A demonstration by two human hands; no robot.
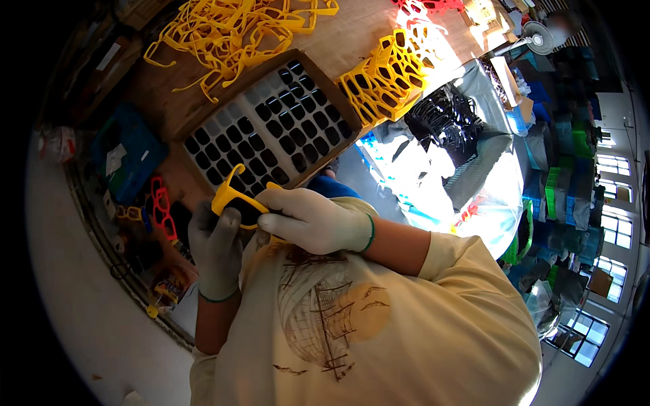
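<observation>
A pair of yellow-framed sunglasses (221, 197) is held up close to my chest, a dark lens showing in its front. My left hand (218, 254), in a white glove with darkened fingers, grips one side with thumb and fingers. White-gloved too, my right hand (308, 218) pinches the other side. Parts of the frame are hidden behind my fingers. Just beyond my hands lies an open cardboard box (181, 132) with rows of dark lenses (259, 167) in pale trays.
Tangled yellow glasses frames (233, 40) lie on the wooden table (345, 34). Yellow sunglasses (379, 81) are stacked right of the box. Black glasses (447, 122) fill a lined container farther right. A blue case (125, 152) and red frames (161, 206) sit on the left.
</observation>
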